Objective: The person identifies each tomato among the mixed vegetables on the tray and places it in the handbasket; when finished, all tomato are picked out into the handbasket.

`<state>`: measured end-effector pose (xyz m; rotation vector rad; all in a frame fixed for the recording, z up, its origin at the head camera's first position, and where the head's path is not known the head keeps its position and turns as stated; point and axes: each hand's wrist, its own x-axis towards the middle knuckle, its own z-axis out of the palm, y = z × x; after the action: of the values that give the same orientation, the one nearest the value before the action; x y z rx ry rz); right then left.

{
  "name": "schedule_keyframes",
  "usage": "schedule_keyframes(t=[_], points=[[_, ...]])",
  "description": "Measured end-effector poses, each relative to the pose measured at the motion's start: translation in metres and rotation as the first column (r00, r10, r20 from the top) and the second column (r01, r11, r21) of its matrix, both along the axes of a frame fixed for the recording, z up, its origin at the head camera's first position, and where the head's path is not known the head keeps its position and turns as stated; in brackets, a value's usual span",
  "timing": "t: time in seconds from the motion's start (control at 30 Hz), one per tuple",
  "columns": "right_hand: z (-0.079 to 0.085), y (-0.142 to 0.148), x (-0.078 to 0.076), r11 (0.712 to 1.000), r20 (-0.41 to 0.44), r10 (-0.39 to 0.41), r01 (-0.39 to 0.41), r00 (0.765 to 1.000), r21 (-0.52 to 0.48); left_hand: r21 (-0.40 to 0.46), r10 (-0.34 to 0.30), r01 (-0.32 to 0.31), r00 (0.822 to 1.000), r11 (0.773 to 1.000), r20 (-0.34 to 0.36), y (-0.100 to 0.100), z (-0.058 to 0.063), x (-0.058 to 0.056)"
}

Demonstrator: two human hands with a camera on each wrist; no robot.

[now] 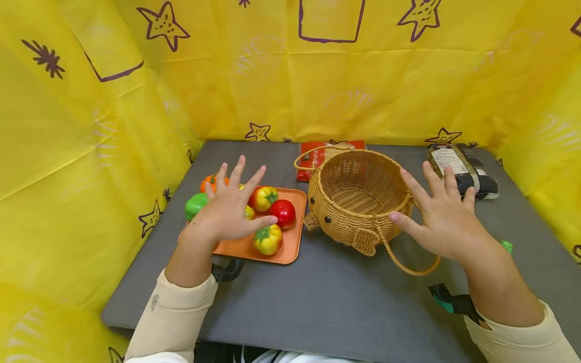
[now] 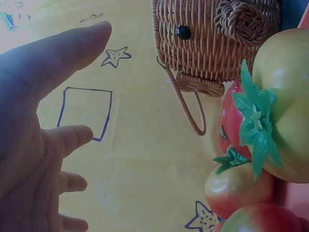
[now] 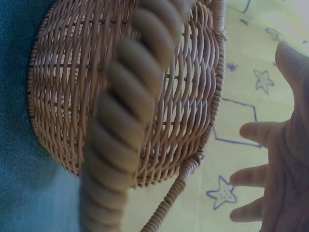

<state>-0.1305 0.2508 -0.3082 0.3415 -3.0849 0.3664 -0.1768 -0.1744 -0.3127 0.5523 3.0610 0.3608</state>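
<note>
With fingers spread, my left hand [image 1: 230, 209] hovers over an orange tray [image 1: 295, 227] of toy produce. On that tray lie a red tomato [image 1: 283, 213], several yellow-red tomatoes [image 1: 268, 239], a green pepper [image 1: 196, 205] and an orange pepper [image 1: 211, 182]; my hand hides part of them. A wicker basket [image 1: 349, 217] with an animal face stands in the middle, its inside bare. My right hand [image 1: 447, 222], also spread and holding nothing, is in the air beside the basket's right rim. One rope handle [image 3: 120, 111] looms close in the right wrist view.
Behind the basket lies a red packet [image 1: 308, 156]. A dark packaged bag [image 1: 463, 166] rests at the back right of the grey table [image 1: 345, 302]. Something small and green [image 1: 506, 246] shows past my right forearm. Yellow patterned cloth [image 1: 290, 91] encloses the table's back and sides.
</note>
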Motion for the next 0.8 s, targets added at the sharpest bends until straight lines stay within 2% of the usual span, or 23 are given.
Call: schedule_keyframes(t=[0.27,0.47,0.63,0.8], points=[[-0.0013,0.0022,0.0016,1.000,0.014,-0.012,0.012,1.000,-0.008,0.003,-0.004,0.004,1.000,1.000,0.016,0.0020,-0.0020,-0.0009],[-0.0013,0.0021,0.0032,1.000,-0.018,0.000,-0.001,1.000,-0.031,0.007,-0.020,0.020,0.999,1.000,0.031,0.0020,-0.0023,-0.0013],[-0.0012,-0.0017,0.0032,0.994,-0.086,0.055,-0.063,0.995,-0.095,-0.006,-0.037,0.038,0.999,0.999,0.035,0.0005,-0.0037,0.0016],[-0.0031,-0.0068,0.0053,0.983,-0.156,0.127,-0.146,0.980,-0.115,0.004,-0.084,0.084,0.996,0.996,0.043,0.0004,-0.0094,0.0066]])
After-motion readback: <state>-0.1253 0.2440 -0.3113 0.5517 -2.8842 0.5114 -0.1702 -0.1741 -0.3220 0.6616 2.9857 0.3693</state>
